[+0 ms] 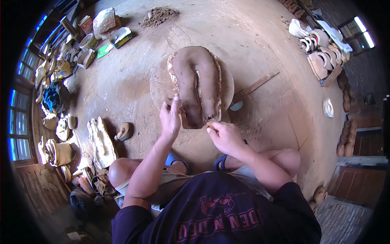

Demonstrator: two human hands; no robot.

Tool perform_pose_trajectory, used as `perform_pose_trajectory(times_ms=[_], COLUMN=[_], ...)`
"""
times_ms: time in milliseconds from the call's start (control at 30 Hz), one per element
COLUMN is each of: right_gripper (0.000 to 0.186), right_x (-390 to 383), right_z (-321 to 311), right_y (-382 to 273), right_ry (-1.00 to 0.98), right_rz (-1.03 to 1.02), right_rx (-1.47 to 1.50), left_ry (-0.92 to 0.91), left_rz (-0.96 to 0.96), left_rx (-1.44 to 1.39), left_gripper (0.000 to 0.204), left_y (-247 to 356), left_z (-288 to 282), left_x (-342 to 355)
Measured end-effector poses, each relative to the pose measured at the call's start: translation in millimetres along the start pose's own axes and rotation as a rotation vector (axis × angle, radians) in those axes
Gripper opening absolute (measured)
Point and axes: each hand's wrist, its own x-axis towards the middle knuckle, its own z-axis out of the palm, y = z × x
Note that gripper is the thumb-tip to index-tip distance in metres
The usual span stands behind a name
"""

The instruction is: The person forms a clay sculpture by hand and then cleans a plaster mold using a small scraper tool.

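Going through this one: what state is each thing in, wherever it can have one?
Clay: smooth-topped, arched, gap down the middle
Mould: filled with clay
Board: under the mould
Left hand: at the mould's left edge, grip unclear
Right hand: closed, by the clay's lower right end
Soil: loose, heaped
Sandals: worn

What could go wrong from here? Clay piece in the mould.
1. The right hand is at the near end of the clay, where the edge looks ragged; too much pressure could tear it.
2. The left hand is at the left side of the mould; an uneven push might shift it on the round board.
3. The wooden strip beside the board could get knocked.
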Motion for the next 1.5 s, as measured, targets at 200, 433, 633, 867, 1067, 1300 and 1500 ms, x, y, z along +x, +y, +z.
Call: perform_pose_trajectory(times_ms=[200,433,633,867,1067,1300,1500], right_gripper=[0.027,0.025,0.029,0.017,0.018,0.024,0.023], right_x=[-22,-35,-39,-27,-27,-27,-20], right_z=[-12,-12,-13,-16,-29,-45,-43], right_y=[12,37,41,47,87,63,52], right_ry=[0.259,0.27,0.193,0.279,0.315,0.23,0.27], right_rz=[-0.424,-0.487,-0.288,-0.34,0.225,0.014,-0.149], right_rx=[-0.175,-0.073,0.195,0.179,0.695,0.274,0.135], left_ry=[-0.75,-0.796,-0.94,-0.531,0.157,0.152,0.196], left_rz=[-0.293,-0.476,-0.24,-0.249,-0.069,-0.11,0.053], left_rx=[0.111,0.052,0.2,0.024,-0.067,-0.389,-0.379], left_gripper=[0.052,0.037,0.036,0.053,0.07,0.075,0.063], left_y=[20,13,23,8,11,-2,-20], left_z=[22,26,31,25,-5,-5,-52], left_x=[-87,-86,-80,-91,-43,-26,37])
